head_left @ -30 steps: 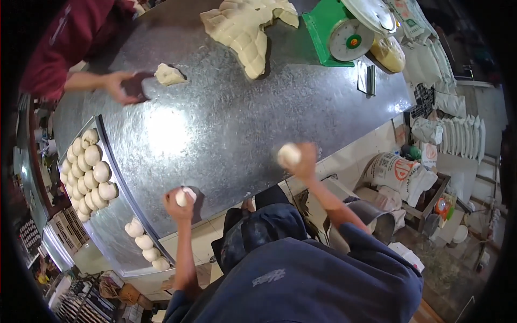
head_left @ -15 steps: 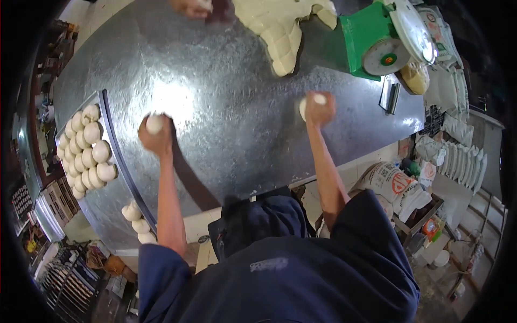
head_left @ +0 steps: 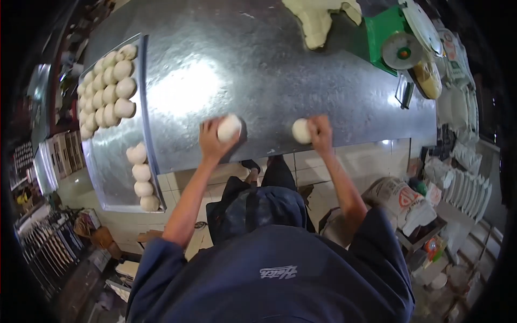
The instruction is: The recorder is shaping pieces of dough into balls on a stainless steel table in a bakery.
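My left hand (head_left: 211,139) curls around a round white dough ball (head_left: 230,128) near the front edge of the metal table. To its right, my right hand (head_left: 321,135) is closed against a second dough ball (head_left: 301,131), its fingers bent in on the ball's right side. Both balls are at the tabletop, apart from each other. On the left lies a metal tray (head_left: 116,188) bearing a packed block of dough balls (head_left: 109,95) at its far end. A short row of dough balls (head_left: 141,173) runs along its near right side.
A large flat piece of dough (head_left: 316,24) lies at the table's far side. Right of it stands a green dial scale (head_left: 385,40), with a metal scraper (head_left: 404,91) close by. A white sack (head_left: 401,202) sits on the right, beyond the table's front edge.
In the picture, my left hand has moved right with its dough ball, and my right hand has come nearer the front edge. The view has shifted. Another person's hand at the top has left view.
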Motion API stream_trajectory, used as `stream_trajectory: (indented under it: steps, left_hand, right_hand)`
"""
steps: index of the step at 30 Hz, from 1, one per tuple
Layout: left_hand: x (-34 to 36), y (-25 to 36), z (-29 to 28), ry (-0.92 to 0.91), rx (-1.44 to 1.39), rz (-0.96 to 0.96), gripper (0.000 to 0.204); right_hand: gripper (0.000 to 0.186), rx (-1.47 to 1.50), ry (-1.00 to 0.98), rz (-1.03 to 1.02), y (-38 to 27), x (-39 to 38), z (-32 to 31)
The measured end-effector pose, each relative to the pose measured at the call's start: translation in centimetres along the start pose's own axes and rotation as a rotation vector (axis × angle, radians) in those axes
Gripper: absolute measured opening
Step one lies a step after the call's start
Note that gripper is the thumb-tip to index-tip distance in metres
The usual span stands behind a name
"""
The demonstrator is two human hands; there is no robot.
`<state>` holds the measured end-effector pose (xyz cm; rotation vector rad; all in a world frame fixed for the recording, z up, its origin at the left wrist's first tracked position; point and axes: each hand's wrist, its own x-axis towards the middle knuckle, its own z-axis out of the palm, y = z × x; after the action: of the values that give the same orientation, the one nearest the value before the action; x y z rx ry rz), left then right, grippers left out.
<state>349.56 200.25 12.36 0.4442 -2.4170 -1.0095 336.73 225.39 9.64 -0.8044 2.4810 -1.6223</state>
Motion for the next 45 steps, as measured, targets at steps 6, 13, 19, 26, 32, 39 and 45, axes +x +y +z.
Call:
stream_trajectory:
  steps: [6,13,19,26,32,39,45]
  left_hand:
    - [-3.6,-2.1,3.1,-0.015,-0.175,0.084,0.069]
    - [-10.6,0.4,-5.1,-0.107,-0.2,-0.088,0.083]
    - [-11.2,1.2,-20.1,0.33,-0.458,-0.278,0.076]
    - [-16.6,-15.1,-34.5,0.379,0.569,-0.323,0.064]
    - [-12.5,-18.4,-31.6,0.29,1.257,-0.584,0.046]
    - [1.6,-1.6,-4.3,0.102,0.017,-0.45,0.044]
    - [13.8,18.8,20.8,-0.363,-0.538,-0.43,0.054]
  right_hand:
    - [0.055,-0.264,0.059,-0.194,-2.6,-3.5,5.2]
    - [0.064,0.269,0.074,0.343,-13.2,-5.8,7.6]
    - [0.058,0.449,-0.674,-0.181,-26.4,-2.5,16.7]
    - [0.026,0.339,-0.72,0.033,-26.3,-2.5,17.6]
    - [0.022,0.106,-0.513,0.093,-13.7,-3.1,9.4]
    - [0.012,-0.048,0.408,0.334,3.3,4.7,-11.9]
    - [0.052,-0.237,0.795,0.34,14.9,18.9,-30.9]
